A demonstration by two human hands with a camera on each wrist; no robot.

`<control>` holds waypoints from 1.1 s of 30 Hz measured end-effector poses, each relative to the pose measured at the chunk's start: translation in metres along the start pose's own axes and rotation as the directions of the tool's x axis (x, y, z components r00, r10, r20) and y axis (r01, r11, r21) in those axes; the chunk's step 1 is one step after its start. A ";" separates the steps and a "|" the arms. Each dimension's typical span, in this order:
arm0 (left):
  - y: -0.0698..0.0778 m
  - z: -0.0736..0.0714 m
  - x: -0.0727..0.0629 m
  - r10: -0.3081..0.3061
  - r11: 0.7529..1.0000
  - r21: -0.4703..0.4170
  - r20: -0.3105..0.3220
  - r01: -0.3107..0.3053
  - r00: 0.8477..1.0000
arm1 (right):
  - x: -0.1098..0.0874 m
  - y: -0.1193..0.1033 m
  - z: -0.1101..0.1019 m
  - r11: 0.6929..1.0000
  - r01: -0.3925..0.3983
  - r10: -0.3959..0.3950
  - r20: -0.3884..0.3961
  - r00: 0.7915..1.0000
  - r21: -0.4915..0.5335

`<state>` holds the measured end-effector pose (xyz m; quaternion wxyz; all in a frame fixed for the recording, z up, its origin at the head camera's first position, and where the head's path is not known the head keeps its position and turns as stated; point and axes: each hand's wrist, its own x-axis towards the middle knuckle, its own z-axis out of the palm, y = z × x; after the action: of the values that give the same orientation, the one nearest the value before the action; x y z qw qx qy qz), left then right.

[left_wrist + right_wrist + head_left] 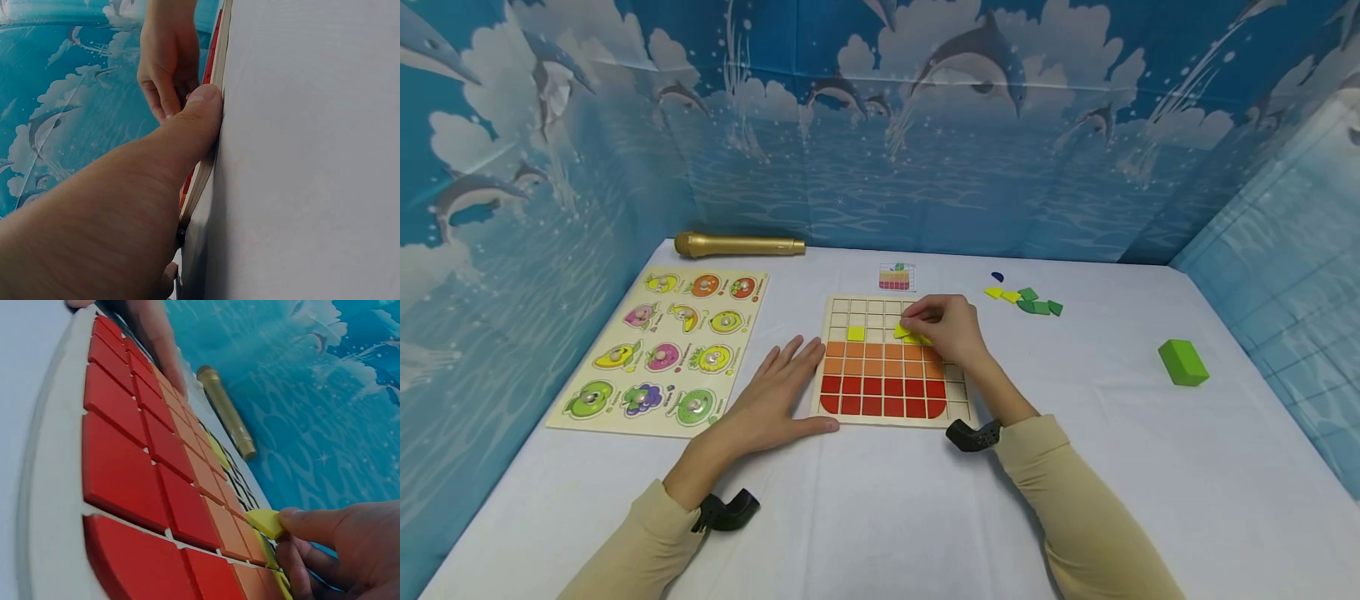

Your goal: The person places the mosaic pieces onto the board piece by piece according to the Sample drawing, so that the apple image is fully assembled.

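A wooden grid board (957, 392) lies on the table, its lower rows filled with red tiles (872, 406) and orange tiles (872, 367). One yellow square tile (855, 333) sits above the orange at the left. My right hand (953, 329) pinches a yellow tile (265, 522) with a curved edge between thumb and fingers, low over the board's right half. More yellow pieces (916, 340) show partly beneath those fingers. Spread along the board's left edge is my left hand (775, 396), fingers straight; its thumb (203, 103) touches the near edge.
Behind the board lies a small picture card (897, 277). Loose yellow, green and dark blue pieces (1033, 307) are scattered at the back right. A fruit puzzle board (655, 329) is at left, a gold microphone (741, 245) behind it, and a green block (1183, 362) far right.
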<state>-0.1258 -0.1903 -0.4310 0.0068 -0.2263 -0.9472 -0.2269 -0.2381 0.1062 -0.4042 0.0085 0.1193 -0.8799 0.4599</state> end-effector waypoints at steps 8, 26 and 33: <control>0.001 -0.001 0.000 -0.009 1.000 -0.008 0.007 0.009 1.000 | -0.003 -0.002 0.011 0.995 0.083 -0.082 0.021 0.996 -0.053; 0.000 0.000 0.000 -0.005 1.000 -0.002 0.009 0.005 1.000 | -0.004 0.000 0.016 0.968 0.219 -0.207 0.105 0.973 -0.120; 0.000 0.000 0.000 -0.001 1.000 -0.007 0.004 0.001 1.000 | -0.004 -0.001 0.010 0.973 0.206 -0.199 0.078 0.977 -0.100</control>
<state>-0.1255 -0.1903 -0.4309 0.0039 -0.2261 -0.9467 -0.2296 -0.2335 0.0978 -0.4098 0.0323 0.2232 -0.8864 0.4042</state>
